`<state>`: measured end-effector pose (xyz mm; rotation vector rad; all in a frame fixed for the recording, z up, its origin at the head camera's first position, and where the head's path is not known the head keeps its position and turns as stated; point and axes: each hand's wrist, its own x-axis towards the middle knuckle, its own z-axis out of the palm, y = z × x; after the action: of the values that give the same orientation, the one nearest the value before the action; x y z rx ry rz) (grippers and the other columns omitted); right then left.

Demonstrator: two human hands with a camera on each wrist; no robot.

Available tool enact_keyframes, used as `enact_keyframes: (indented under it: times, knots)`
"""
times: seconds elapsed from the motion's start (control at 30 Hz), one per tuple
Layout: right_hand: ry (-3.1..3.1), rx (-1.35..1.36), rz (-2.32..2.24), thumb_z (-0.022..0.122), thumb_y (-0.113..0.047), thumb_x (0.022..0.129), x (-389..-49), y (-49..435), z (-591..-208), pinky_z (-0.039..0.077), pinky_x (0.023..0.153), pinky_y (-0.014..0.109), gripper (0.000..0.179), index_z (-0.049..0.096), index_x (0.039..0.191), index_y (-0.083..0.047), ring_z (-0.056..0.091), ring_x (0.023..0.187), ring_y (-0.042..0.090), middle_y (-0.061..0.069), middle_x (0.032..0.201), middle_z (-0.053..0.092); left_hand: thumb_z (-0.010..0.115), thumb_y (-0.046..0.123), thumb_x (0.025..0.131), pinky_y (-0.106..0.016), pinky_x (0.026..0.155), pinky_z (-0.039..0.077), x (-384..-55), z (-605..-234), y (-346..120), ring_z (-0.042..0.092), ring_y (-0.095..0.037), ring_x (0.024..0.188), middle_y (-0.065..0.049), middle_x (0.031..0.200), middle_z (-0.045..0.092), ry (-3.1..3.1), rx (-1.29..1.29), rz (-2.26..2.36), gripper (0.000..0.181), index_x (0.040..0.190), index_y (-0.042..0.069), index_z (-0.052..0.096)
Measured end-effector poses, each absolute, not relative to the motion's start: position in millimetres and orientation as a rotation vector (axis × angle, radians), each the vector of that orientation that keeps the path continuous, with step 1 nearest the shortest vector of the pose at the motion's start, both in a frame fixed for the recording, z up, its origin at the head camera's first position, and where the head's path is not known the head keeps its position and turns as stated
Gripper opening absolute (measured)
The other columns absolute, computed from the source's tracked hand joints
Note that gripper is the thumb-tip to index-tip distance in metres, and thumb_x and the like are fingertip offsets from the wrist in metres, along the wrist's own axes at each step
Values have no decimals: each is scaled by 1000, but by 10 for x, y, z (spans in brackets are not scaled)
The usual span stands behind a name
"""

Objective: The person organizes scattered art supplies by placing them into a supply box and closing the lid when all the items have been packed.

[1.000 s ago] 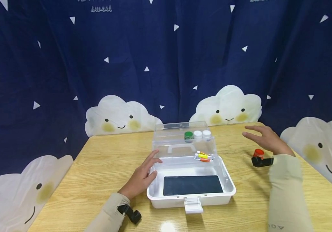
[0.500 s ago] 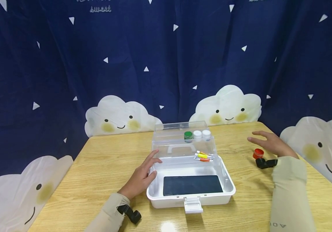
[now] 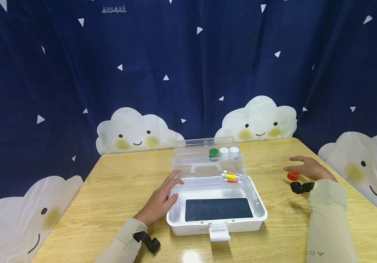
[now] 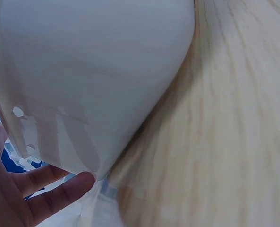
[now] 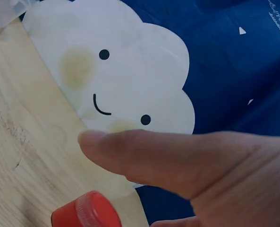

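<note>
My left hand [image 3: 158, 202] rests at the left side of a white plastic storage box [image 3: 195, 229] with its clear lid raised. Its fingers look relaxed, and two fingertips touch the box's outer corner [image 4: 90, 177] in the left wrist view. On the right, my right hand [image 3: 311, 168] hovers above a small red-lidded jar [image 3: 292, 176], thumb and fingers apart. The right wrist view shows that red jar [image 5: 85, 213] below the extended thumb [image 5: 130, 149], with a gap between them. The hand partly covers the jar in the head view.
Inside the box lies a dark flat rectangle [image 3: 218, 209]. Yellow and red paint tubes [image 3: 231, 176] sit toward its back right. A green-lidded jar [image 3: 213, 153] and two white-lidded jars [image 3: 229, 152] stand behind. A dark blue cloud-print curtain [image 3: 188, 65] hangs beyond the wooden table [image 3: 125, 175].
My right hand first shifted right, then lowered toward the red jar, now partly covering it. The left hand and the box have stayed in place.
</note>
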<state>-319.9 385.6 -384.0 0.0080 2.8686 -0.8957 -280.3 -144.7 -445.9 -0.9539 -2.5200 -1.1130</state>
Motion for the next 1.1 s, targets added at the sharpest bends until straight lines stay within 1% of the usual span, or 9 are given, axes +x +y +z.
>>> enact_keyframes:
  times: [0.1, 0.2, 0.33, 0.47, 0.63, 0.73, 0.83, 0.97, 1.1]
  knots:
    - [2858, 32, -900, 60, -60, 85, -3207, 3866, -3867, 29, 97, 68, 96, 27, 144, 8, 23, 127, 59, 42, 144, 17, 51, 13, 95, -36, 81, 46, -2803, -4459, -1451, 53, -14, 113, 11, 159, 19, -2519, -956, -1112, 39, 127, 34, 48]
    - [2843, 61, -910, 60, -61, 85, -3223, 3883, -3901, 29, 97, 67, 97, 28, 144, 9, 23, 126, 59, 42, 144, 18, 51, 13, 95, -34, 78, 45, -2808, -4460, -1452, 53, -14, 107, 10, 159, 20, -2513, -959, -1103, 39, 127, 35, 48]
    - [2813, 87, -935, 60, -62, 84, -3215, 3902, -3947, 31, 97, 66, 97, 28, 144, 8, 24, 126, 58, 41, 143, 22, 51, 13, 95, -35, 79, 44, -2809, -4463, -1449, 52, -14, 109, 11, 158, 20, -2509, -955, -1101, 39, 127, 35, 48]
    - [2808, 93, -937, 60, -62, 85, -3193, 3906, -3971, 31, 97, 65, 97, 29, 143, 9, 25, 126, 58, 40, 143, 24, 51, 13, 94, -33, 74, 44, -2812, -4467, -1443, 54, -15, 99, 9, 159, 21, -2503, -960, -1106, 39, 127, 34, 49]
    - [2804, 94, -945, 61, -60, 85, -3195, 3907, -3999, 29, 98, 66, 96, 29, 144, 9, 24, 126, 59, 41, 142, 24, 51, 12, 94, -34, 78, 44, -2811, -4466, -1446, 51, -15, 109, 8, 159, 21, -2495, -965, -1107, 39, 127, 33, 49]
    - [2795, 97, -958, 62, -56, 86, -3202, 3913, -4021, 31, 96, 64, 93, 29, 144, 9, 27, 124, 58, 41, 139, 28, 51, 12, 94, -32, 72, 45, -2808, -4461, -1447, 55, -13, 91, 8, 159, 21, -2492, -965, -1110, 39, 127, 32, 50]
    - [2792, 100, -960, 62, -52, 88, -3205, 3923, -4038, 37, 92, 61, 88, 29, 143, 10, 36, 119, 54, 39, 135, 35, 51, 11, 94, -32, 72, 45, -2805, -4462, -1444, 55, -13, 93, 7, 159, 22, -2497, -958, -1100, 39, 127, 32, 50]
    - [2783, 100, -967, 62, -49, 89, -3206, 3929, -4043, 42, 86, 54, 85, 31, 142, 10, 46, 109, 47, 36, 128, 45, 51, 12, 94, -36, 81, 44, -2798, -4455, -1441, 49, -15, 116, 10, 159, 21, -2509, -943, -1099, 39, 127, 33, 50]
    - [2778, 84, -990, 64, -46, 88, -3212, 3936, -4046, 45, 82, 49, 84, 33, 140, 12, 50, 105, 44, 32, 122, 52, 51, 11, 93, -37, 81, 44, -2792, -4452, -1440, 51, -14, 114, 9, 158, 22, -2505, -941, -1112, 40, 126, 33, 50]
